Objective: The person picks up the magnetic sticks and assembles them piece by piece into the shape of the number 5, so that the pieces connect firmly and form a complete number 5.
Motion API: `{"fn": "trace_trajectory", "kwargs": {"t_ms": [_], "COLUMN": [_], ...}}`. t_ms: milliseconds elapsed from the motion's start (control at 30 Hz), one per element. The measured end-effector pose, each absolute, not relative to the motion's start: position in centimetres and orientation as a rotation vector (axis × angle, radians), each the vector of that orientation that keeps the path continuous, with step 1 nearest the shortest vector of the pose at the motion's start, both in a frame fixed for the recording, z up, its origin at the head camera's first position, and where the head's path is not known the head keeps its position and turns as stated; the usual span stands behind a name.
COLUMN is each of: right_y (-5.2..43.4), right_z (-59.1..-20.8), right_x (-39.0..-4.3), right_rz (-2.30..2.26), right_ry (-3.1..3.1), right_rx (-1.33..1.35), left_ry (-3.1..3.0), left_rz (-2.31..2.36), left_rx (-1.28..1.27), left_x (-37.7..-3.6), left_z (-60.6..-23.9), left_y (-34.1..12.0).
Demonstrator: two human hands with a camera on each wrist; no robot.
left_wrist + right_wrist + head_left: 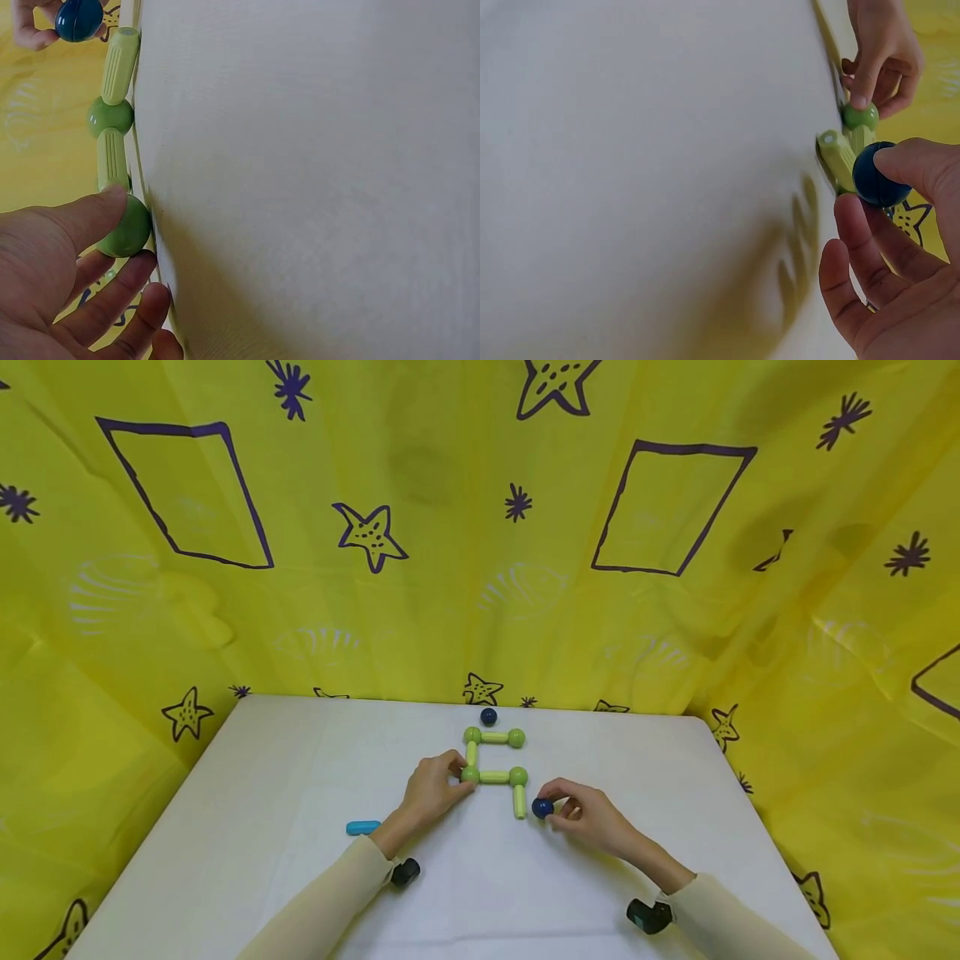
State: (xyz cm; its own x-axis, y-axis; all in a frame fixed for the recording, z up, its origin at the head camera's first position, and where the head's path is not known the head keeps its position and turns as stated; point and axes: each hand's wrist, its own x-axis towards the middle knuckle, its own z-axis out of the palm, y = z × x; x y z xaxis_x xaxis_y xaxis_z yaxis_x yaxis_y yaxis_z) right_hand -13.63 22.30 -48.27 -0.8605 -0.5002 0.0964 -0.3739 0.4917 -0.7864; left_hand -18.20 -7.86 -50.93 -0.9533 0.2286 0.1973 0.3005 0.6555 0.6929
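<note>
A chain of light green rods and green balls lies on the white table, bent in an S-like shape. My left hand grips the green ball at its left corner, thumb on one side and fingertips on the other. Just right of the chain's free rod, my right hand pinches a dark blue ball between thumb and fingers. A small gap separates this ball from the rod's end in the head view. The right hand's other fingers are loosely bent.
Behind the chain sits another dark blue ball, near the table's back edge. A bright blue rod lies beside my left wrist. Yellow patterned curtains surround the white table at the back and sides.
</note>
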Motion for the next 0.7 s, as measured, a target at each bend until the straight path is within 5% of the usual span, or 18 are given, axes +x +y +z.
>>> {"fn": "trace_trajectory", "kwargs": {"t_ms": [700], "right_y": [21.2], "right_z": [-50.2], "right_x": [-12.2], "right_rz": [-1.292], "right_ry": [2.583], "right_rx": [-0.798], "left_ry": [-2.780], "left_rz": [-1.193], "left_rx": [-0.427], "left_x": [-18.5], "left_z": [-51.0], "left_y": [-7.6]}}
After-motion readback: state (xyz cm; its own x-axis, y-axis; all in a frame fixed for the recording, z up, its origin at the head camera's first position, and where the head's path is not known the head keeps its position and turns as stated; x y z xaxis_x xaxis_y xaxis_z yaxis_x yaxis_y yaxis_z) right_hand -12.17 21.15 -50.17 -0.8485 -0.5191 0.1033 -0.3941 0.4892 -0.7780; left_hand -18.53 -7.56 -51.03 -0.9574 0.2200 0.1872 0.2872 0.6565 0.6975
